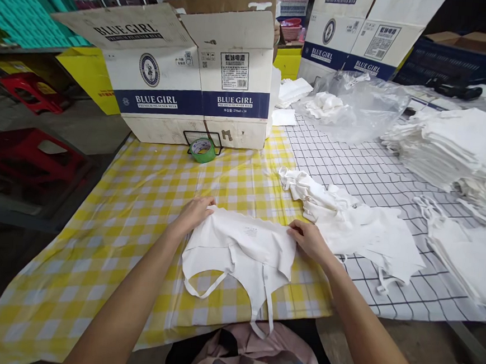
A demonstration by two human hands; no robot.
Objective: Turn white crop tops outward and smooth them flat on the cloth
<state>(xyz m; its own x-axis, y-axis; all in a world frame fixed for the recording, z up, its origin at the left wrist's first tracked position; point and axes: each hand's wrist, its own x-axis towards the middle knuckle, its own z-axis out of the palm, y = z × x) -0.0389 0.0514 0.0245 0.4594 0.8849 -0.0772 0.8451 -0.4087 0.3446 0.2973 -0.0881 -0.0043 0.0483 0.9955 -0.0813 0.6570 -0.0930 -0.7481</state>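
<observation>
The left hand (pixel 197 212) pinches the white garment (pixel 242 238) at ten o'clock on its far edge; the right hand (pixel 307 239), well apart, grips near two. It lies on the yellow checked cloth (pixel 141 196) (straps (pixel 217 285) looping toward seven and five), green tape (pixel 203 154) at eleven.

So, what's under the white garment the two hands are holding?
Mostly yellow-checked cloth: it shows around the garment and through an opening in it. What the garment itself covers is hidden, so anything else there can't be seen.
</observation>
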